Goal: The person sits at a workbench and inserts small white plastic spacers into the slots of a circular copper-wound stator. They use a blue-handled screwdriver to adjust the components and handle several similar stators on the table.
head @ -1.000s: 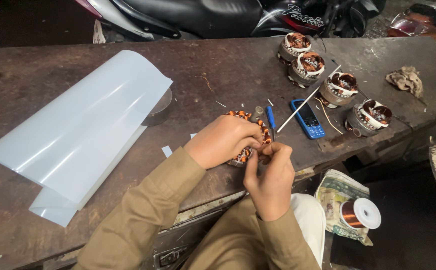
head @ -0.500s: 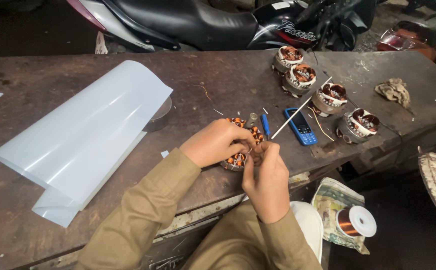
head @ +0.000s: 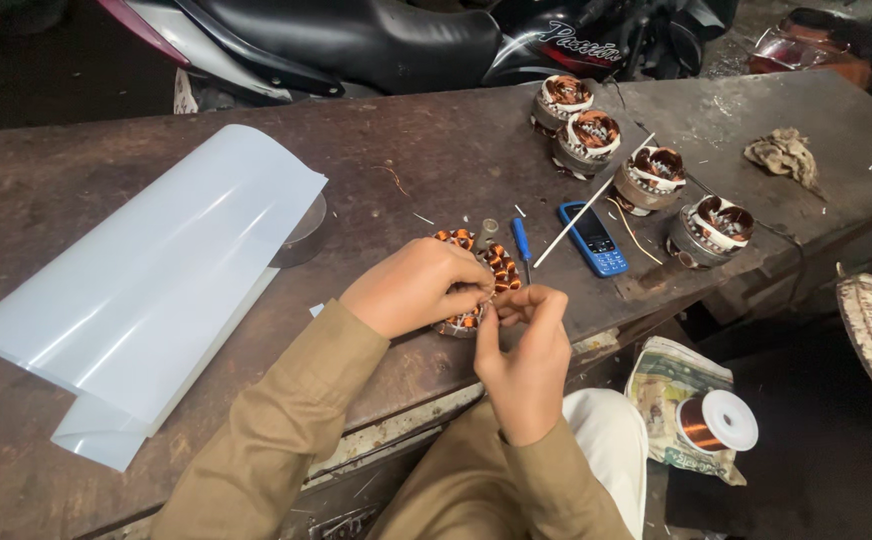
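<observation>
Head view: stator with copper windings (head: 476,262) sits on the worn workbench (head: 436,150) near its front edge. Left hand (head: 416,286) lies over it, fingers curled and gripping its side. Right hand (head: 524,352) meets it from the front, fingertips (head: 501,303) pinched together at the winding edge; cannot tell what is between them. Blue screwdriver (head: 521,240) and blue phone (head: 592,238) just beside, four more wound stators (head: 646,175) further back, white sheet (head: 146,280) left, copper wire spool (head: 716,422) below the bench

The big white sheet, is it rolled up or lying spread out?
Spread out. The white sheet lies mostly flat on the workbench, its far edge curling.
</observation>
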